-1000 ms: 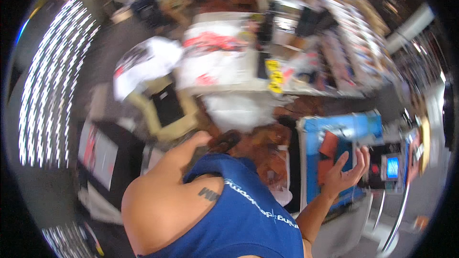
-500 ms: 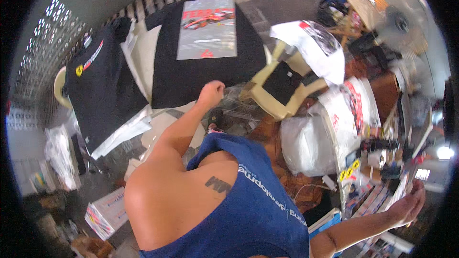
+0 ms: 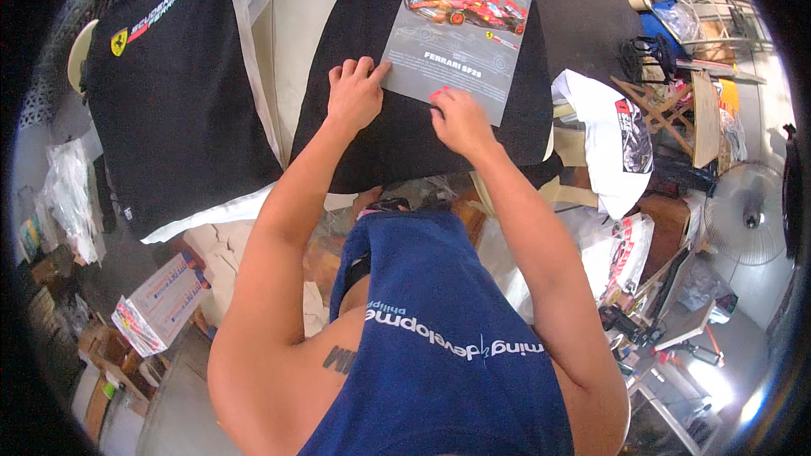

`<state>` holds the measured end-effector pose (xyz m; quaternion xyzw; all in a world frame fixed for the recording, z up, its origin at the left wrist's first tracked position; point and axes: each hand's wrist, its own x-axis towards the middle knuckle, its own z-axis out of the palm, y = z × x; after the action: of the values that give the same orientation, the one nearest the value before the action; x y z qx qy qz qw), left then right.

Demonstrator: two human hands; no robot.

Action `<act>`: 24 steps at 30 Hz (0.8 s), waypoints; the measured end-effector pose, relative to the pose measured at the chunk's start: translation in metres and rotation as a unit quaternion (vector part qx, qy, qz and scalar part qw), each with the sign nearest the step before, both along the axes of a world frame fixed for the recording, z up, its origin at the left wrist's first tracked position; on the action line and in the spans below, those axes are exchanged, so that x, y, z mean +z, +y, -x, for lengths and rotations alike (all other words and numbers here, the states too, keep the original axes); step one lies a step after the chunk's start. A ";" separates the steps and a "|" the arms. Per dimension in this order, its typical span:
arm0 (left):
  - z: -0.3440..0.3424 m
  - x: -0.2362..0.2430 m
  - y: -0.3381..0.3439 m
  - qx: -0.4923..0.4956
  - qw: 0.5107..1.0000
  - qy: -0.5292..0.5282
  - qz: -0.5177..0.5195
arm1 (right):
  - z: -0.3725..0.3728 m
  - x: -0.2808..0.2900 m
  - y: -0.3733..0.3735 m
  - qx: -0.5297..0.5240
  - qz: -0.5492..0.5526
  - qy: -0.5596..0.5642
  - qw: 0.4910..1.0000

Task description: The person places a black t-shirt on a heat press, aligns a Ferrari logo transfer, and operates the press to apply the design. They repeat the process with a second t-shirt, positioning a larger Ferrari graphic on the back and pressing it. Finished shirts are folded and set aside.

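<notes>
The grey rectangular sheet printed with a red racing car (image 3: 460,38) lies aslant on a black cloth shirt (image 3: 397,142). The left hand (image 3: 355,97), loosely spread and gripping nothing, touches the sheet's left edge; the right hand (image 3: 463,122) curls at its lower edge, whether pinching I cannot tell. An uneven push could skew the sheet; tugging the cloth could wrinkle it underneath.

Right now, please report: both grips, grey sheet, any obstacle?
Left grip at grey sheet, lower-left corner; right grip on lower edge. Sheet lies on black shirt. Nothing else over it.
</notes>
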<state>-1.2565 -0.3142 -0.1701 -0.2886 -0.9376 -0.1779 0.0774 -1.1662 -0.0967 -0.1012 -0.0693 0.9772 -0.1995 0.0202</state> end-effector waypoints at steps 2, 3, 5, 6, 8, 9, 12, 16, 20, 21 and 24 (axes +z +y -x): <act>0.000 0.005 0.002 0.006 1.000 -0.017 0.014 | 0.013 -0.017 -0.010 0.045 -0.028 0.011 0.999; 0.001 0.006 0.002 0.006 1.000 -0.025 0.014 | 0.019 -0.023 -0.013 0.070 -0.039 0.020 0.997; 0.003 0.006 0.000 0.003 0.999 -0.046 0.016 | 0.030 -0.031 -0.017 0.104 -0.067 0.024 0.992; 0.004 0.005 -0.002 0.002 0.998 -0.061 0.017 | 0.034 -0.035 -0.019 0.115 -0.083 0.015 0.990; 0.004 0.001 -0.007 0.005 0.998 -0.061 -0.016 | 0.039 -0.040 -0.021 0.129 -0.115 0.006 0.985; 0.003 0.000 -0.010 0.009 0.998 -0.048 -0.050 | 0.041 -0.042 -0.022 0.132 -0.130 0.003 0.983; -0.003 -0.006 -0.015 0.028 0.989 -0.021 -0.147 | 0.047 -0.046 -0.021 0.091 -0.073 0.019 0.993; -0.008 -0.009 -0.015 0.048 0.988 -0.025 -0.144 | 0.059 -0.048 -0.015 -0.094 0.101 -0.055 0.989; -0.007 -0.006 -0.011 0.031 0.997 -0.020 -0.068 | 0.074 -0.047 0.000 -0.150 0.133 -0.143 0.969; -0.007 -0.005 -0.011 0.035 0.997 -0.032 -0.057 | 0.076 -0.046 0.004 -0.152 0.146 -0.154 0.965; -0.008 -0.003 -0.011 0.039 0.997 -0.046 -0.038 | 0.081 -0.044 0.013 -0.179 0.178 -0.196 0.948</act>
<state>-1.2489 -0.3250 -0.1728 -0.2404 -0.9431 -0.2236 0.0524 -1.2476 -0.0839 -0.1456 0.1444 0.8992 -0.3797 0.1625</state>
